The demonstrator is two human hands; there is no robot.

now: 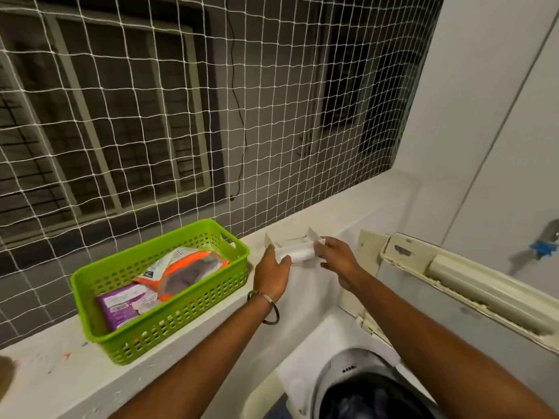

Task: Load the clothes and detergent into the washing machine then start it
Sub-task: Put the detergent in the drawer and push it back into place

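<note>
Detergent tray (pixel 298 251) on ledge (pixel 348 207), both hands' (pixel 272 273) (pixel 337 261) outstretched grip around it.

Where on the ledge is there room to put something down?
Bare ledge in front of and left of the green basket, and a bare strip behind the hands running to the right wall. It is crowded where both hands, left and right, hold the white tray beside the basket.
</note>
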